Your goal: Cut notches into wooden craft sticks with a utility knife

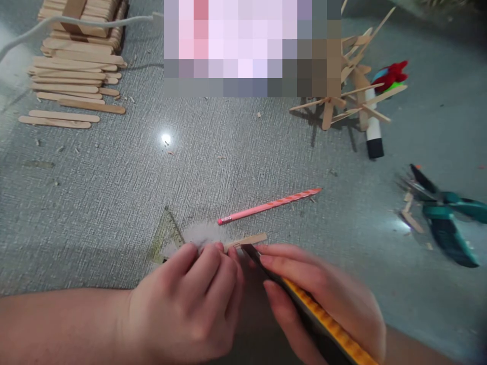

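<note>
Head view: left fingers [213, 266] pinch a wooden stick [255, 238] at lower centre; right fingers [291, 267] grip a yellow-and-black cutter [317, 314], its blade [251, 255] at the stick. A pink pencil [270, 206] lies just above; more sticks [72, 76], upper left.

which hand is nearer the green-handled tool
Right. The right hand, gripping the yellow-and-black cutter, is below and to the left of the green-handled tool in the picture; the left hand is farther left.

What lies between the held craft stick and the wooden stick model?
A pink pencil lies between the craft stick and the wooden model; the head view shows it.
</note>
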Available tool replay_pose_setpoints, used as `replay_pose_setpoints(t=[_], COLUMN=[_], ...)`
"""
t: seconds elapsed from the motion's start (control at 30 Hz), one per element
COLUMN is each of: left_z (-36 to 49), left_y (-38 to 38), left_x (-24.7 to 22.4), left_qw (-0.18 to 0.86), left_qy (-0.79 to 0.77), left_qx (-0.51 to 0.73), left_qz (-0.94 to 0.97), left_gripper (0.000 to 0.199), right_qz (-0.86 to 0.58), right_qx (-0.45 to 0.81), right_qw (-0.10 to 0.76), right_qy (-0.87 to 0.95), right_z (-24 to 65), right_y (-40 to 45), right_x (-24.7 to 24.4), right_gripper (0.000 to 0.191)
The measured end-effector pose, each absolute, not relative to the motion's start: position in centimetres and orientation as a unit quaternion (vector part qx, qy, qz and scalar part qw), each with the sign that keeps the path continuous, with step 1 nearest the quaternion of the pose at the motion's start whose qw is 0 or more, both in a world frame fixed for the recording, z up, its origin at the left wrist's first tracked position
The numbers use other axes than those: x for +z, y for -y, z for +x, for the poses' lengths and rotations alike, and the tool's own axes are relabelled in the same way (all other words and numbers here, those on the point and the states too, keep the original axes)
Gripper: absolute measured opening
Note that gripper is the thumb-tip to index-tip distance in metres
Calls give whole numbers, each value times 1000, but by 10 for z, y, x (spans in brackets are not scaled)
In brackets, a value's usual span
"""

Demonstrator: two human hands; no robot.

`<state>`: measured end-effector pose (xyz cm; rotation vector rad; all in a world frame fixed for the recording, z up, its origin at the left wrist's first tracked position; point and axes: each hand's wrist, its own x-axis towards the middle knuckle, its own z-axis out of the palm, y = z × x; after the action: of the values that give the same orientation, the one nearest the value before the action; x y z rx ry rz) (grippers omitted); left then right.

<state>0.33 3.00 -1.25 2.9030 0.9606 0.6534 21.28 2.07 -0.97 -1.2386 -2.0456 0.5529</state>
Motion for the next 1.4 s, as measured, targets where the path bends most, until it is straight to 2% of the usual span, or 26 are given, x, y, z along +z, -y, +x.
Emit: replay_pose_setpoints(t=[0.47,0.83,1.4], left_z=[6,9,10], left_y=[-34,-38,-38], left_x=[-12,-11,-11], left_qw=[30,59,51], left_qy=[-306,-300,-300], left_qx=[204,170,171], left_qz=[929,937,937], left_gripper=[24,9,13], right_qz=[-497,-504,-489], right_qx=[203,278,292], right_qw=[327,270,296], right_qy=[778,772,767], right_z=[208,198,197], right_y=[-13,-18,-19], right_x=[-15,-1,-3], right_gripper=[29,18,22])
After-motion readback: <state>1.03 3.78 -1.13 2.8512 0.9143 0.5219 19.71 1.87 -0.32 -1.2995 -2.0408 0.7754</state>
